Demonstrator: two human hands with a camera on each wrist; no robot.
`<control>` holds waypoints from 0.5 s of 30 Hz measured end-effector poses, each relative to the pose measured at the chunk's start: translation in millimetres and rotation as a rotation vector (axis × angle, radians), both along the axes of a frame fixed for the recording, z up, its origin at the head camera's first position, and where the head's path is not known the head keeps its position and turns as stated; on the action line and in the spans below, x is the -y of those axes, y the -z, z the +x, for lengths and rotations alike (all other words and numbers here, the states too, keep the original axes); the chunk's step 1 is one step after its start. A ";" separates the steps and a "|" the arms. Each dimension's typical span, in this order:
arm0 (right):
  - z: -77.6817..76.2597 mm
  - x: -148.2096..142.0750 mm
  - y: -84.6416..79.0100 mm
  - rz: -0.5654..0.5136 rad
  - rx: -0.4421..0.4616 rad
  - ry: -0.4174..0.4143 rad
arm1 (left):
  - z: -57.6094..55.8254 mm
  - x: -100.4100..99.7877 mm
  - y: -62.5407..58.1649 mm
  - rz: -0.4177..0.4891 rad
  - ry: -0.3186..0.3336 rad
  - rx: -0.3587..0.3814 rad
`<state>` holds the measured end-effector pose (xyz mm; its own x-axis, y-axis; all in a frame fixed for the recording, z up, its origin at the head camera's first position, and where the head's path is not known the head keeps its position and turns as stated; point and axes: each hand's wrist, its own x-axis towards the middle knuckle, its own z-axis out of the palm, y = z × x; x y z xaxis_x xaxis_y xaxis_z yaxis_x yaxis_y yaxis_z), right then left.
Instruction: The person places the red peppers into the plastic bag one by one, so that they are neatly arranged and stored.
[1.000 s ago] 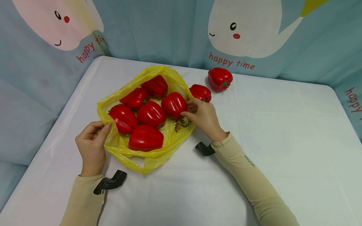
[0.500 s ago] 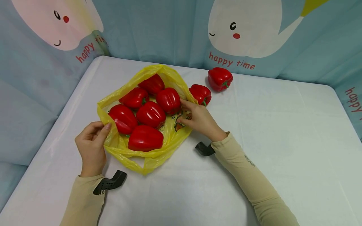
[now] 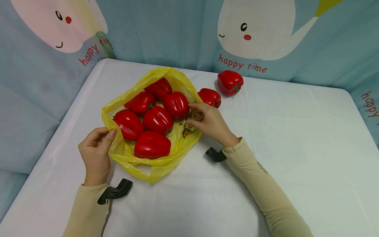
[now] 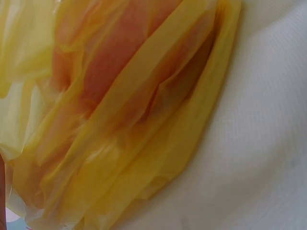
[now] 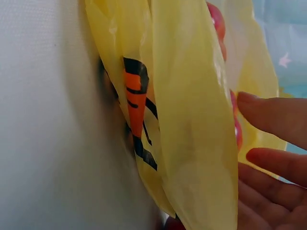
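Observation:
A yellow plastic bag [image 3: 177,146] lies with its mouth spread wide, several red bell peppers inside. At its left side my left hand [image 3: 96,153] pinches the rim between thumb and fingers. My right hand [image 3: 215,124] reaches over the right rim, its fingertips right at the nearest bell pepper [image 3: 176,105] in the bag. In the right wrist view the thumb and fingers [image 5: 276,165] stand apart, with nothing held between them. The left wrist view is filled by the bag's crumpled side [image 4: 120,143]; the left hand is almost wholly out of that view.
Two more red bell peppers stay outside the bag: one [image 3: 209,97] just behind the right hand, the other [image 3: 230,83] farther back by the curtain [image 3: 165,36]. A white cloth [image 3: 296,148] covers the table. Black wrist cameras jut from both sleeves.
The bell pepper by my right hand was moved left and back inside the bag and released. The right hand has then drawn slightly back. My left hand keeps its hold on the rim.

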<state>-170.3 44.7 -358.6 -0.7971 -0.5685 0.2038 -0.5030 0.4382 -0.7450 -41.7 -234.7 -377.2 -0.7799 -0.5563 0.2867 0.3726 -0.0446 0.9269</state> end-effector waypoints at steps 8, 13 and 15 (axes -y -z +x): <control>-1.8 -6.2 -3.4 -0.176 -0.135 0.069 | -0.1 0.3 0.6 0.009 0.004 -0.005; -4.8 -12.0 -6.8 -0.198 -0.221 0.126 | -0.1 0.4 0.5 0.015 0.002 0.001; -6.0 -13.9 -7.6 -0.207 -0.216 0.147 | -0.1 0.4 0.5 0.015 0.002 0.004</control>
<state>-176.3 58.7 -351.0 -0.7933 -0.3792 0.4763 -0.6016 0.3684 -0.7088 -41.8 -235.1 -377.8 -0.7819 -0.5593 0.2754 0.3690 -0.0591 0.9275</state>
